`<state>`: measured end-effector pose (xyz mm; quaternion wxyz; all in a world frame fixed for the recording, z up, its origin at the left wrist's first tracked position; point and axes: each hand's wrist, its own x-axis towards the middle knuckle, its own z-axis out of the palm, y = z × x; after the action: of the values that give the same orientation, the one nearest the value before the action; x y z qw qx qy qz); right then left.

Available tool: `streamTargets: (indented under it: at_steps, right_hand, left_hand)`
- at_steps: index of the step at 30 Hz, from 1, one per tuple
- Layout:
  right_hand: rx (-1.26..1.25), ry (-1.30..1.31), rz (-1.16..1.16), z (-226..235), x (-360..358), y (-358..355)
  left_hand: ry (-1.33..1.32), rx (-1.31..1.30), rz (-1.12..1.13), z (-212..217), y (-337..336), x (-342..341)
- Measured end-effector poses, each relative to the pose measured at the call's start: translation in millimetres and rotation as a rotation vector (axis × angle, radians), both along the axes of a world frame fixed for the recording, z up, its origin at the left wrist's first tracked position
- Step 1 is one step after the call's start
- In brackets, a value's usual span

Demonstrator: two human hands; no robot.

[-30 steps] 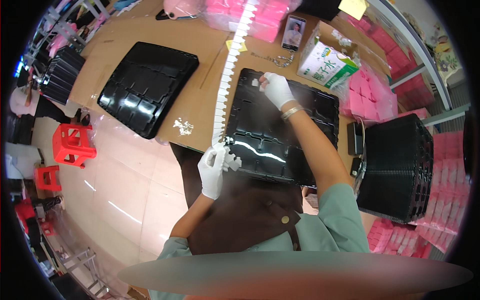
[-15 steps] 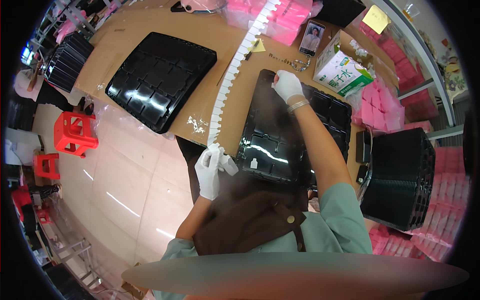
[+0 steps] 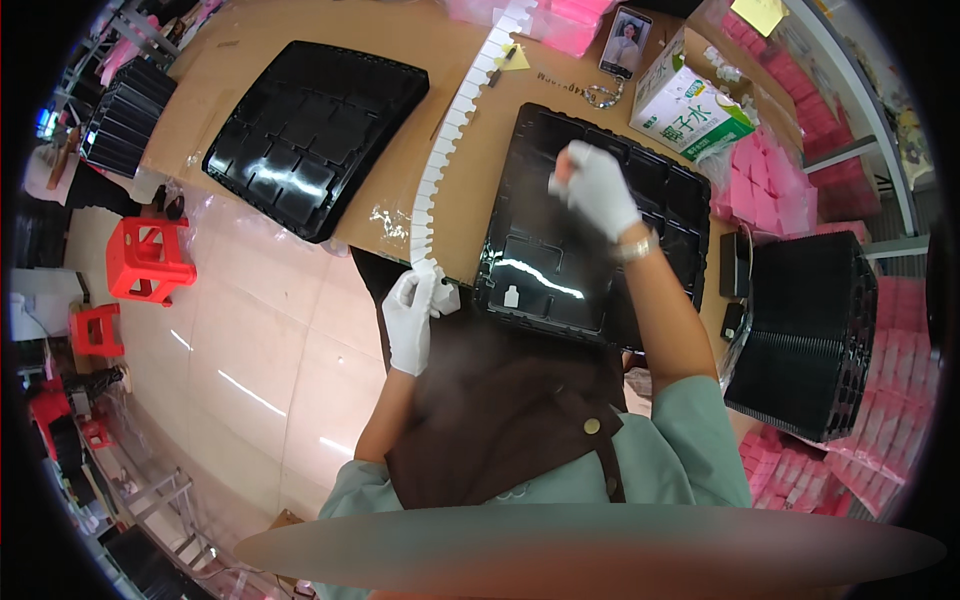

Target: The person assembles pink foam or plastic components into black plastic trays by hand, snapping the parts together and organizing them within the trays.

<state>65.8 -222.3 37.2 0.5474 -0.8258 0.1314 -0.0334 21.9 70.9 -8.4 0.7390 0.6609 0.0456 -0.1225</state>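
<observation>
**Here: gloved hands at a strip of white parts and a black tray**

Left hand, white glove, at the near edge of the brown worktop. Its fingers are pinched on the near end of a long white notched plastic strip, which runs away across the worktop towards the far side. Small white pieces sit at the pinched end.

Right hand, also white-gloved, wristband showing, hovers over the glossy black moulded compartment tray in front of the person. Fingers curled together round something small and white; what it is cannot be told. One small white bottle-shaped piece lies in a near compartment of that tray.

Second black compartment tray lies to the left of the strip, apart from it. Stack of black trays stands at the right. Green and white carton beyond the near tray. Red plastic stool on the floor at left.
</observation>
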Motion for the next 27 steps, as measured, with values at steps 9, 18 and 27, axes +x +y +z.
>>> streamTargets:
  at_steps: [9,18,27]
  right_hand:
    - [-0.437,0.092,0.311,-8,-104,92]
    - [-0.338,0.098,0.272,-14,-97,90]
    - [0.043,0.169,0.201,-7,-99,72]
  left_hand:
    - [0.071,0.018,-0.158,-3,-13,6]
    - [0.086,0.023,-0.177,-9,-12,1]
    - [-0.217,0.422,-0.220,-18,-12,8]
